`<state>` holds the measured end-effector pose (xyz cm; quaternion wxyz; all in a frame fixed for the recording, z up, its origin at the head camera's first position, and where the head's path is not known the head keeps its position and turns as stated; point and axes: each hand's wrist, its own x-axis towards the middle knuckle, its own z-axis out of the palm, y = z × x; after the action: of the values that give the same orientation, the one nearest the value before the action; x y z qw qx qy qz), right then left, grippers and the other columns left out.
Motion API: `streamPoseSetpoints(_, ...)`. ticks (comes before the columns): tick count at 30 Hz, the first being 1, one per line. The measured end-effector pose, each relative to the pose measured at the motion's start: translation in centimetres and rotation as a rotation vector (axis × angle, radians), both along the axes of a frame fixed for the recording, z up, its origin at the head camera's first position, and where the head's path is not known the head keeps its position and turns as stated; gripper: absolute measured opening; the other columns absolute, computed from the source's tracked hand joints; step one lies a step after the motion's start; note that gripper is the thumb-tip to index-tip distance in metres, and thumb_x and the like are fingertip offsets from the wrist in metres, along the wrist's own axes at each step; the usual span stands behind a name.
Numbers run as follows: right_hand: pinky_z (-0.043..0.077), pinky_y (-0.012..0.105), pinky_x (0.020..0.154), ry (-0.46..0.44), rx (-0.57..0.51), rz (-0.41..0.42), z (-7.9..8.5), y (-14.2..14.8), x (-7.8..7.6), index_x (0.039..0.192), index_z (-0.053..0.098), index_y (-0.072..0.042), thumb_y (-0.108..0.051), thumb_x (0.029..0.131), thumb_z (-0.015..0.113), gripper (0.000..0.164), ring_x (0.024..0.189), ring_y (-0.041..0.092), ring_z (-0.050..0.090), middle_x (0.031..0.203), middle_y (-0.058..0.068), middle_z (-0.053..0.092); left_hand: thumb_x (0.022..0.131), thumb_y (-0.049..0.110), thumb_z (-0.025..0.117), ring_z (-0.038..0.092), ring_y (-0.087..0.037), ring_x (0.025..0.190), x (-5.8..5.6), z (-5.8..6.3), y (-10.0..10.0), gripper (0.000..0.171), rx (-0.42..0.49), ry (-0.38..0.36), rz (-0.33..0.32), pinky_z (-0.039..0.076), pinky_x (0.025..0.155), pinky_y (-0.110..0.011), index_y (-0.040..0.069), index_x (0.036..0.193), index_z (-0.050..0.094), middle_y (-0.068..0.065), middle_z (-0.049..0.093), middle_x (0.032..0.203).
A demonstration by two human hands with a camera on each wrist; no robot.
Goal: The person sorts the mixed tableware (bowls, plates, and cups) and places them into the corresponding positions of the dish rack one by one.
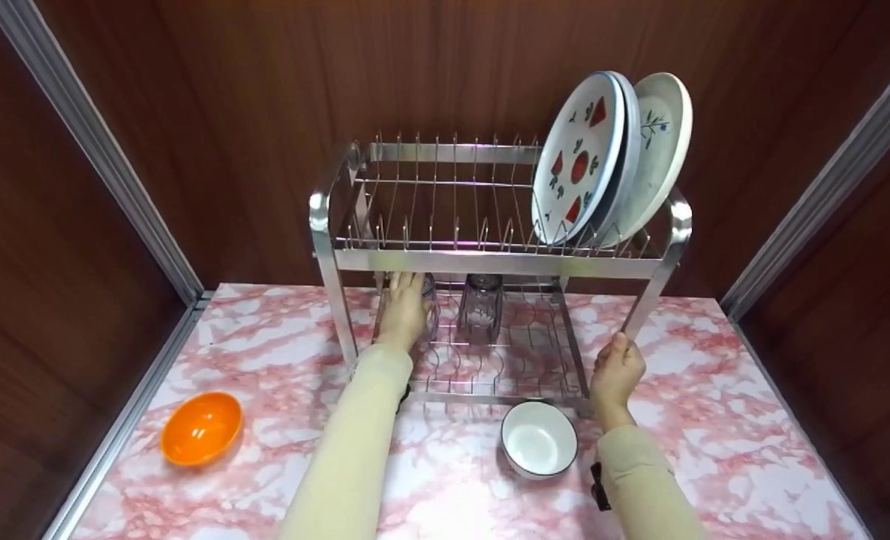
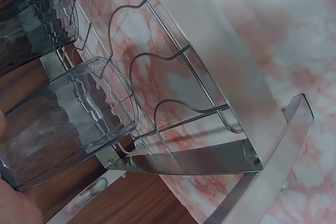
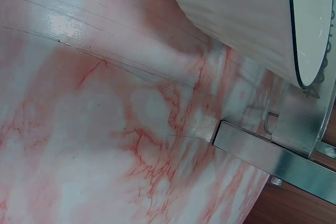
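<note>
On the lower tier of the metal dish rack (image 1: pixel 501 264), my left hand (image 1: pixel 405 311) holds a clear drinking glass (image 2: pixel 68 114), its fingers and thumb about the base end. The upper rack bar hides the fingertips in the head view. A second clear glass (image 1: pixel 481 311) stands upside down to the right of it. My right hand (image 1: pixel 617 373) grips the rack's right front leg (image 1: pixel 644 307), fingers curled round it. In the right wrist view that hand is out of sight; the foot of the leg (image 3: pixel 262 150) shows there.
Several plates (image 1: pixel 578 161) lean upright at the right of the upper tier. A white bowl with a dark rim (image 1: pixel 539 439) sits before the rack, near my right forearm. An orange bowl (image 1: pixel 201 429) lies at the left on the marbled tabletop (image 1: pixel 265 322). Brown panels (image 1: pixel 265 112) enclose the table.
</note>
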<state>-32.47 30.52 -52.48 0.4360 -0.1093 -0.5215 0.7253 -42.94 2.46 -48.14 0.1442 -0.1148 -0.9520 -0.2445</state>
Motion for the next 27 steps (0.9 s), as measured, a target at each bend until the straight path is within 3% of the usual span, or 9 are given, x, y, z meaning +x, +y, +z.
streamPoseSetpoints(7, 0.020, 0.014, 0.032, 0.021, -0.007, 0.017, -0.04, -0.19, -0.10, 0.050, 0.040, -0.014, -0.036, 0.081, 0.055, 0.041, 0.032, -0.001, 0.029, 0.038, -0.010, 0.036, 0.078, 0.014, 0.062, 0.020, -0.029, 0.133, -0.21, 0.21, -0.08, 0.059, 0.020, -0.011, -0.061, 0.018, 0.109, -0.039, 0.009, 0.132, 0.037, -0.007, 0.034, 0.140)
streamPoseSetpoints(12, 0.020, 0.014, 0.033, 0.014, -0.045, 0.030, 0.04, -0.25, -0.17, 0.051, 0.040, -0.014, -0.031, 0.084, 0.054, 0.039, 0.033, -0.001, 0.029, 0.038, -0.010, 0.037, 0.077, 0.014, 0.063, 0.017, -0.026, 0.134, -0.27, 0.42, 0.04, 0.061, 0.017, -0.049, -0.063, 0.019, 0.109, -0.036, 0.011, 0.133, 0.036, -0.004, 0.031, 0.141)
streamPoseSetpoints(18, 0.021, 0.014, 0.032, 0.008, -0.053, 0.020, -0.03, -0.20, -0.03, 0.051, 0.040, -0.014, -0.030, 0.084, 0.054, 0.039, 0.032, -0.001, 0.030, 0.038, -0.010, 0.036, 0.078, 0.016, 0.062, 0.016, -0.026, 0.135, -0.19, 0.64, 0.23, 0.061, 0.004, -0.066, -0.046, 0.022, 0.107, -0.039, 0.015, 0.133, 0.036, -0.004, 0.029, 0.142)
streamPoseSetpoints(27, 0.021, 0.014, 0.032, 0.010, -0.034, 0.017, -0.14, -0.01, 0.06, 0.051, 0.041, -0.015, -0.029, 0.085, 0.053, 0.039, 0.032, -0.002, 0.030, 0.039, -0.011, 0.035, 0.077, 0.019, 0.064, 0.025, -0.027, 0.131, -0.31, 0.45, 0.32, 0.057, -0.036, -0.004, -0.023, 0.026, 0.103, -0.047, 0.015, 0.129, 0.041, -0.005, 0.037, 0.138)
